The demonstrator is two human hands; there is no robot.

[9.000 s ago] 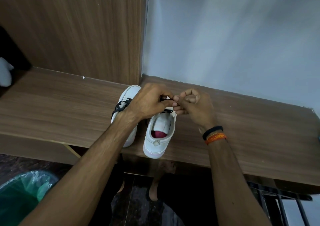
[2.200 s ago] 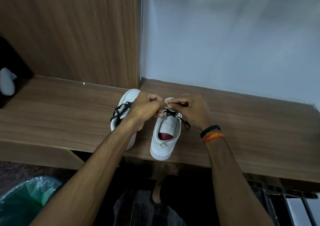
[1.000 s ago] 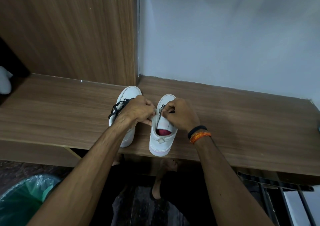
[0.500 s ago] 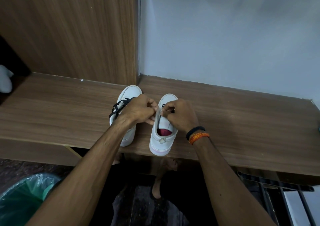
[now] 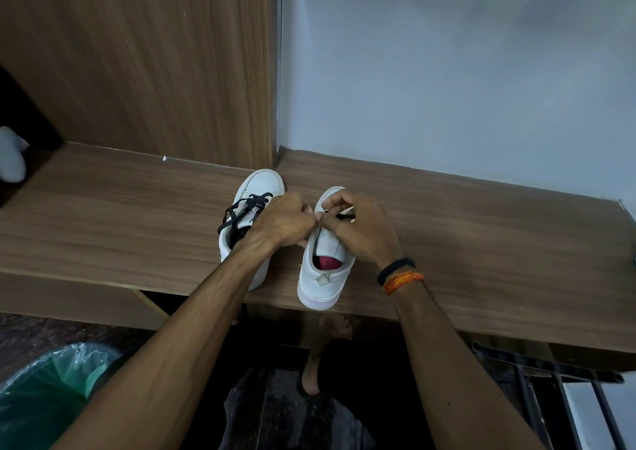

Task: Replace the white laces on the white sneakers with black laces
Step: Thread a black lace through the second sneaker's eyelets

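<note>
Two white sneakers stand side by side on a wooden shelf [image 5: 481, 243], toes pointing away from me. The left sneaker [image 5: 262, 184] has a black lace [image 5: 241, 210] threaded through it. The right sneaker [image 5: 321, 282] shows a pink insole. Both hands meet over its eyelets. My left hand [image 5: 282, 224] has its fingers curled at the inner edge of the shoe's opening. My right hand [image 5: 358, 229] pinches a black lace [image 5: 346, 216] that sticks out to the right between its fingers. The eyelets under my hands are hidden.
A wood panel [image 5: 155, 64] rises behind the left sneaker and a grey wall [image 5: 447, 71] behind the right. A white object [image 5: 12, 158] sits at the far left. A bin with a green liner [image 5: 44, 398] stands on the floor at lower left. A dark metal rack [image 5: 557, 398] is at lower right.
Both hands drew back from the toe end to the upper eyelets of the right sneaker and stay close together there. In the last half second they barely moved.
</note>
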